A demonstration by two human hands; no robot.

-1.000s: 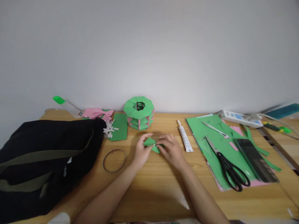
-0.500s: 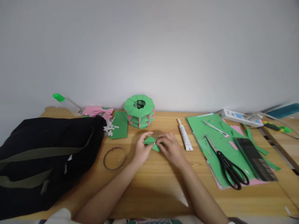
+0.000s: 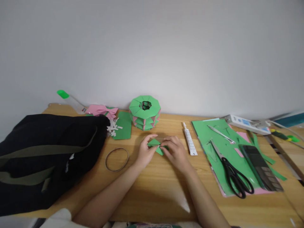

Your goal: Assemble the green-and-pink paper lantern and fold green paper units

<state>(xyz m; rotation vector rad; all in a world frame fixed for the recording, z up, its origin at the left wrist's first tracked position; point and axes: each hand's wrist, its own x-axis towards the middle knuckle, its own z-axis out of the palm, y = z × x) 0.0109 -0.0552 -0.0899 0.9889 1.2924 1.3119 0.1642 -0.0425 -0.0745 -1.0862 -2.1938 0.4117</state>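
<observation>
Between both hands is a small folded green paper piece (image 3: 154,142), its points sticking out around the fingers. My left hand (image 3: 146,151) pinches its left side with thumb and fingers. My right hand (image 3: 175,149) is closed at its right side, thumb and fingertips pressed together where a small white bit shows. Behind the hands stands a green and pink folded-paper ring (image 3: 145,112) with an open centre. A white glue tube (image 3: 190,139) lies just right of my right hand. To the left of my left hand rests a thin brown hoop (image 3: 117,159).
A black bag (image 3: 52,158) covers the left side. White paper scraps (image 3: 113,128), green card (image 3: 125,125) and pink folded pieces (image 3: 102,110) lie beyond it. At right, green sheets (image 3: 206,133) carry scissors (image 3: 235,177), a pen (image 3: 220,134) and a phone (image 3: 258,167); a power strip (image 3: 247,124) sits behind.
The view has shifted slightly, so the table things appear a little displaced. Both hands keep nearly the same pinch on the green paper piece.
</observation>
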